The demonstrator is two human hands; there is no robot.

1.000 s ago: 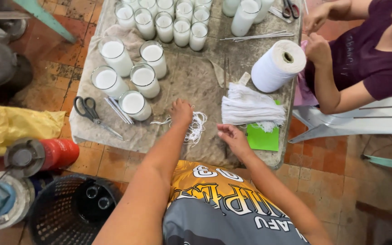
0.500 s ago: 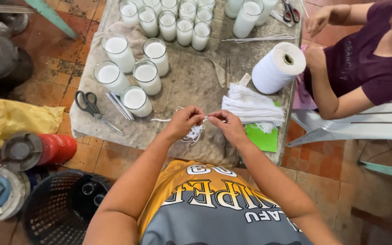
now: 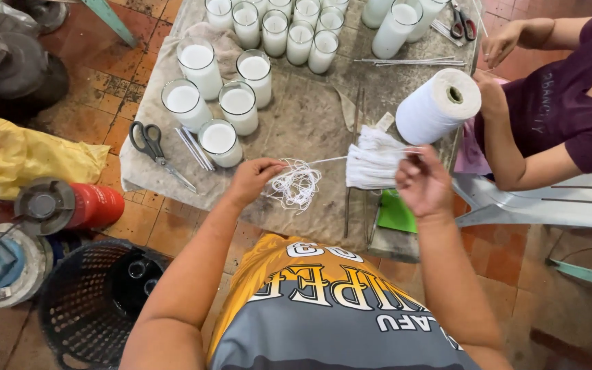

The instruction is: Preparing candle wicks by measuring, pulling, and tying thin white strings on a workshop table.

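Both arms reach forward, bare and a little bent. The left hand is pinched closed, thumb against fingers. The right hand is lifted higher, off to its side, fingers curled closed too.

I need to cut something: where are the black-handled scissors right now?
In the head view, the black-handled scissors lie on the table's left side, just left of the thin rods and the nearest white glass candle.

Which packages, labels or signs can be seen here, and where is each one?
Small paper tag: pale, rectangular, on the table beside the white string spool.
Green card: flat, at the table's near right edge, partly under the bundle of cut strings.
Yellow plastic bag: crumpled, on the floor at left.
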